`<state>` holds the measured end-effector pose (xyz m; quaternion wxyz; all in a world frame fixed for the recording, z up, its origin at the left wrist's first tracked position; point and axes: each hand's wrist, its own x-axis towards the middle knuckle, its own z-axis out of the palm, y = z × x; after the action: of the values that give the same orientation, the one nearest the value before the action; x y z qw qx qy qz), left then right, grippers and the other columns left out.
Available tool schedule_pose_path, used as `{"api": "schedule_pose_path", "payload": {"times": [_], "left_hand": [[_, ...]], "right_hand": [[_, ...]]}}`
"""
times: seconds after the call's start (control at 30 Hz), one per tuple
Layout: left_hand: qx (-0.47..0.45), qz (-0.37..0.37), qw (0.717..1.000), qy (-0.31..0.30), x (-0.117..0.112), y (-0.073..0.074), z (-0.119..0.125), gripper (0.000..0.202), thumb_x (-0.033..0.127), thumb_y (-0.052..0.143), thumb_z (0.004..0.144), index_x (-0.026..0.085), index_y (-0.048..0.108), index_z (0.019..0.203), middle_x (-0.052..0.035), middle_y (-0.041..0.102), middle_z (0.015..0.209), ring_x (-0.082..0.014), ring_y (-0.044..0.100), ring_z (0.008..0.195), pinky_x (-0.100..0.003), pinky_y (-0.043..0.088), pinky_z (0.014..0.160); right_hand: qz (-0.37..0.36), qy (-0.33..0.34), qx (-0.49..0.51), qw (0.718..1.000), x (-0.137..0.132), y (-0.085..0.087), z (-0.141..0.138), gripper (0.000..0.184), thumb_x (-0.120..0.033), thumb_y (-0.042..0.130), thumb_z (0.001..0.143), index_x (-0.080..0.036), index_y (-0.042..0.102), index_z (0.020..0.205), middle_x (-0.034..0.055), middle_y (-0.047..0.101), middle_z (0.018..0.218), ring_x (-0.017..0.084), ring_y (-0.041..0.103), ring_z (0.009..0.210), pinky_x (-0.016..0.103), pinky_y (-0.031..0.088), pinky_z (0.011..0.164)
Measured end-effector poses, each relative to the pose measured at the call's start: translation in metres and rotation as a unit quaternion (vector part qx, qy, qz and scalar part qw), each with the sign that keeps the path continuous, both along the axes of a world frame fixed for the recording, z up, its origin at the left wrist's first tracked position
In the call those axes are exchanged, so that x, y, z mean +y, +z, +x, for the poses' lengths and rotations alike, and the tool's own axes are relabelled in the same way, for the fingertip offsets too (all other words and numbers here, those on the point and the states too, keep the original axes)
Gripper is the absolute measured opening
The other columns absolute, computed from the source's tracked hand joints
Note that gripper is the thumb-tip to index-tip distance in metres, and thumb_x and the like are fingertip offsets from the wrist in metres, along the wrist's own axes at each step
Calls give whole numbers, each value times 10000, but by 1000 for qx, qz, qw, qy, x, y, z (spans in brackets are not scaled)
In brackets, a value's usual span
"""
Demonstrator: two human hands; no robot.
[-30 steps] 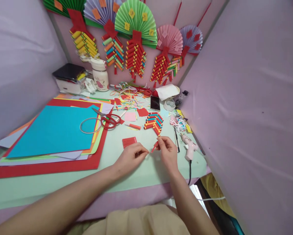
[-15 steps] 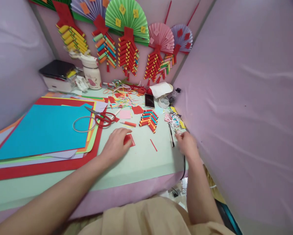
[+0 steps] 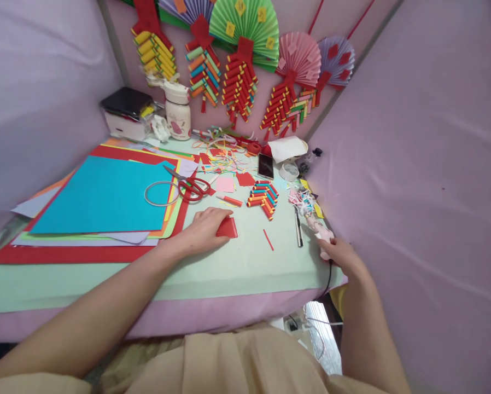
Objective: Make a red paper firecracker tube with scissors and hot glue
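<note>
at left on the bench (image 3: 253, 273), a blue sheet (image 3: 98, 197) tops a paper stack, with red-handled scissors (image 3: 194, 189) across its right edge. the left hand (image 3: 206, 230) rests nearer, thumb and fingers spread apart around a red paper piece (image 3: 228, 227). right of it lie a row of paper rolls (image 3: 263, 199), farther off, and a thin red strip (image 3: 268, 239), nearer. past a black pen (image 3: 298, 229), the right hand (image 3: 344, 256) touches a pink glue gun (image 3: 320, 232); whether its fingers close around the handle, i cannot tell.
</note>
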<state>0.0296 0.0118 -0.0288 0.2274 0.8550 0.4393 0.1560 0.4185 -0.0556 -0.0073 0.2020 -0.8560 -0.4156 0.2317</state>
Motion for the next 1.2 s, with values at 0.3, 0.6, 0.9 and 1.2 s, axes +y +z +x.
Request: {"api": "schedule_pose_path", "payload": {"times": [0.3, 0.6, 0.9, 1.2], "left_hand": [[-31, -35, 998, -30, -5, 4, 4, 637, 282, 530, 751, 200, 410, 1371, -110, 534, 1306, -305, 431, 1247, -431, 320, 1029], [-46, -33, 997, -46, -6, -2, 2, 654, 273, 547, 757, 214, 388, 1389, -103, 498, 1373, -303, 398, 1290, -417, 294, 1043], [-55, -45, 997, -41, -7, -2, 3, 630, 278, 562, 756, 214, 414, 1365, -109, 510, 1346, -301, 409, 1276, -408, 278, 1044], [-48, -24, 997, -50, -8, -4, 3, 605, 279, 542, 783, 191, 410, 1367, -120, 502, 1348, -278, 407, 1274, -407, 277, 1050]], "right_hand": [[65, 77, 331, 938, -28, 29, -68, 373, -452, 748, 629, -185, 530, 772, -15, 555, 558, 96, 463, 479, 212, 333, 448], [2, 191, 369, 909, -36, 4, -118, 426, -568, 680, 716, -167, 542, 683, 9, 563, 632, 112, 446, 552, 231, 306, 502], [-23, 210, 209, 955, -37, 6, -133, 455, -608, 641, 714, -181, 551, 587, -10, 507, 536, 118, 416, 512, 239, 320, 486], [64, 251, 124, 958, -33, -2, -141, 343, -509, 615, 773, -177, 694, 811, 3, 573, 561, 168, 491, 566, 258, 362, 527]]}}
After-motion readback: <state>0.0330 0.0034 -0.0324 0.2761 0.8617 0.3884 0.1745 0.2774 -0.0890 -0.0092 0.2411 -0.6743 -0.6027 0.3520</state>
